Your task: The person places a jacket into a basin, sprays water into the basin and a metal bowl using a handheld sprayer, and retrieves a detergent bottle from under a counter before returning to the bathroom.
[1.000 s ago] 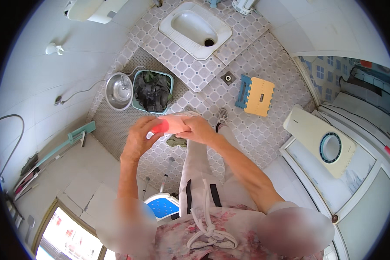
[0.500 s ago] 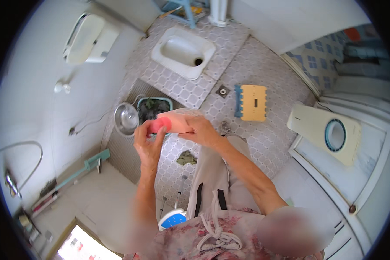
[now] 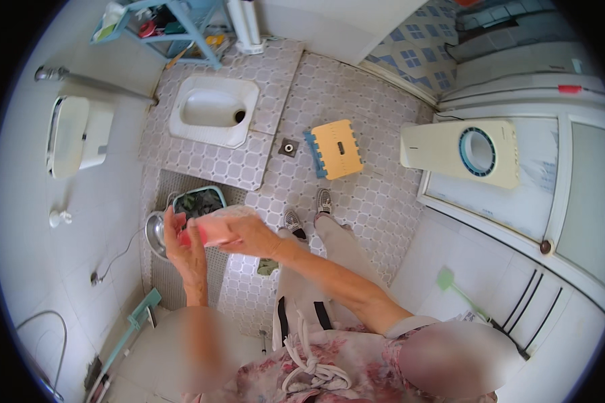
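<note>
A pink bottle is gripped in my right hand, held level above the floor at centre left. My left hand closes its fingers around the red cap at the bottle's left end. Whether the cap is loose is hidden by the fingers. Just beyond the hands sits a teal-rimmed tub of dark, wet-looking cloth. A shiny metal basin stands beside it, partly behind my left hand. A dark green cloth lies on the tiles near my leg.
A squat toilet is set into a raised tiled step. Right of it are a floor drain and a yellow folding stool. A cream bladeless fan stands by the door. A teal rack fills the far left corner.
My view has swung, so the room appears shifted to the left. Both hands have come lower and left in the picture, with the bottle and cap still between them.
</note>
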Demonstrator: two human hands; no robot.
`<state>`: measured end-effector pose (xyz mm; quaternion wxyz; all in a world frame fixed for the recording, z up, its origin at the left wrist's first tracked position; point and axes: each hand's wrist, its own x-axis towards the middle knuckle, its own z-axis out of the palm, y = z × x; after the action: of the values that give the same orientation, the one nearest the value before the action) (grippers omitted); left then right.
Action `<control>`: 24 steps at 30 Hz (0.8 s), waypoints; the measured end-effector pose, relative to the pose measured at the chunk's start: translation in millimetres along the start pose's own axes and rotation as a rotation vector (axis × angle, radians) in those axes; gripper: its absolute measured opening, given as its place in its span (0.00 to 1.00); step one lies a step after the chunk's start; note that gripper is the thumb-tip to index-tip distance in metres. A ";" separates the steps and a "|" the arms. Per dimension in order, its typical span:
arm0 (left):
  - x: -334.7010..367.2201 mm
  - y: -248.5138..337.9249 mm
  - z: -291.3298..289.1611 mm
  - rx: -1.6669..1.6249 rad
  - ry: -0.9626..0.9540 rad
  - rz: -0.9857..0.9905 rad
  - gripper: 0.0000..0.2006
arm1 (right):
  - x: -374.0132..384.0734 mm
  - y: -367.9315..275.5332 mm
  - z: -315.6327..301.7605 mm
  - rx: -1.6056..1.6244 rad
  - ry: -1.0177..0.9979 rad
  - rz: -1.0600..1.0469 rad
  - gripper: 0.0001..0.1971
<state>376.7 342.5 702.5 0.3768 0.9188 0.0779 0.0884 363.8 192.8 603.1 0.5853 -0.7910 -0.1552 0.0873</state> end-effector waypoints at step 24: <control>108.4 312.1 175.8 -0.541 -0.353 0.717 0.16 | -12.9 0.9 -352.9 0.511 0.049 0.314 0.19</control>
<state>544.9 26.3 811.0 0.5555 0.7577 -0.3347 0.0725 464.7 -129.1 707.4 0.7484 -0.6342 0.0103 0.1939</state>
